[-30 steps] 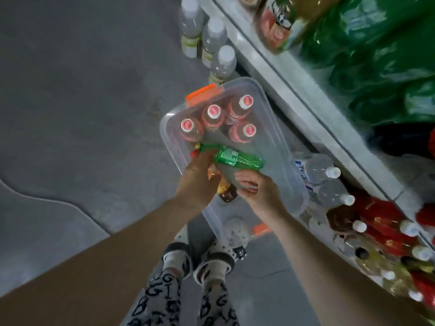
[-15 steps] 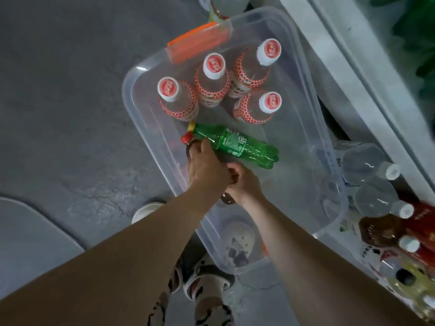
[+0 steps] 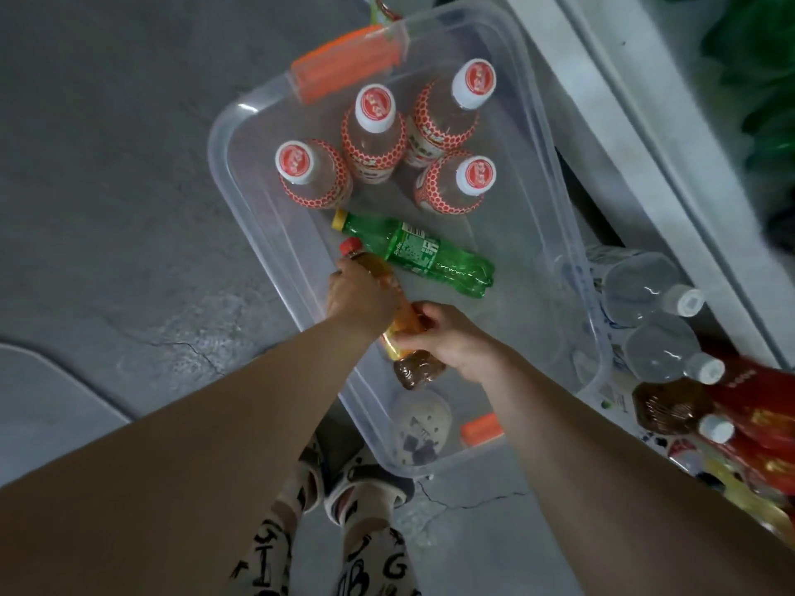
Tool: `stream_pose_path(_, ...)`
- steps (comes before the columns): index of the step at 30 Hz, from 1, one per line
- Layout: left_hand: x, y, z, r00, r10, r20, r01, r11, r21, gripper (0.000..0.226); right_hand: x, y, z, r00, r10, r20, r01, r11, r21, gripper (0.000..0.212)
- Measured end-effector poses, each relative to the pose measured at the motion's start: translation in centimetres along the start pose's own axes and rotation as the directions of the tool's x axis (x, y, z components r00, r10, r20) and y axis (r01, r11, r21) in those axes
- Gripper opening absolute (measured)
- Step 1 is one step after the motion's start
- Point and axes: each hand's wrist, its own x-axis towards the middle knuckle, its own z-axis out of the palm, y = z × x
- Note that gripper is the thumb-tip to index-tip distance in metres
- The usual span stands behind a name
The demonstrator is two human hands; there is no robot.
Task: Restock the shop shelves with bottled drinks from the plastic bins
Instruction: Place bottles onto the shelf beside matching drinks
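Now | left hand (image 3: pixel 361 294), right hand (image 3: pixel 449 337) grip tea bottle (image 3: pixel 418 368) | its middle hidden | shelf (image 3: pixel 623 122) cut off

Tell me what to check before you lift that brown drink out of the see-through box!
1. Left hand grips the tea bottle near its neck: ok.
2. Right hand holds its lower half: ok.
3. Red cap in place: ok; how tight, cannot tell.
4. Green bottle lies close beside it, touching or not: cannot tell.
5. Four upright bottles stand clear at the far end of the bin: ok.
6. Free spot on the shelf: cannot tell.
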Motion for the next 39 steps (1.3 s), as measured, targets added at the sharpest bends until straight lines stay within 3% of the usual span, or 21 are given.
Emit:
stream_pose_path(3, -1.2, 0.2, -0.8, 1.0, 0.023, -0.006, -0.023, 0.999, -0.043, 0.032, -3.1, -0.1, -1.2, 0.997, 0.026, 0.071, -0.038, 0.986, 0.164, 0.049)
stream_pose_path(6, -3.4, 0.7, -1.6, 0.995, 0.065, 0.076, -0.049, 0.978, -0.202, 0.018, -6.3, -0.4, -2.4, 0.991, 0.033, 0.127, -0.063, 0.968, 0.243, 0.047)
stream_pose_path(9, -6.3, 1.0, -2.5, 0.965, 0.088, 0.248, 0.012, 0.927, -0.374, 0.032, -9.2, -0.5, -3.4, 0.984, 0.023, 0.178, -0.078, 0.95, 0.304, 0.048)
stream_pose_path(11, -8.2, 1.0, -3.3, 0.934, 0.113, 0.339, 0.041, 0.909, -0.414, 0.032, -11.3, -0.8, -4.0, 0.977, 0.001, 0.214, -0.073, 0.942, 0.327, 0.061)
stream_pose_path(15, -12.4, 1.4, -5.6, 0.895, 0.16, 0.417, 0.078, 0.864, -0.498, 0.045, -16.3, -2.4, -4.6, 0.97, -0.046, 0.239, -0.045, 0.931, 0.362, 0.071)
stream_pose_path(18, -16.4, 2.4, -7.5, 0.885, 0.225, 0.408, 0.022, 0.855, -0.519, 0.057, -20.7, -4.0, -4.8, 0.977, -0.106, 0.185, 0.035, 0.936, 0.351, 0.066)
stream_pose_path(24, -26.5, 5.5, -11.1, 0.861, 0.384, 0.334, -0.192, 0.853, -0.486, 0.051, -30.8, -8.9, -5.9, 0.985, -0.172, -0.027, 0.167, 0.881, 0.442, 0.064)
stream_pose_path(31, -37.9, 8.4, -14.0, 0.791, 0.531, 0.303, -0.418, 0.832, -0.366, 0.049, -42.6, -13.2, -7.5, 0.943, -0.177, -0.28, 0.304, 0.798, 0.521, 0.046)
stream_pose_path(35, -44.0, 9.2, -15.5, 0.754, 0.555, 0.352, -0.461, 0.828, -0.319, 0.052, -49.4, -13.6, -7.6, 0.912, -0.171, -0.372, 0.365, 0.753, 0.548, 0.045)
stream_pose_path(39, -50.0, 9.8, -17.4, 0.672, 0.573, 0.469, -0.506, 0.818, -0.274, 0.067, -56.6, -13.4, -7.2, 0.871, -0.17, -0.461, 0.445, 0.67, 0.594, 0.042)
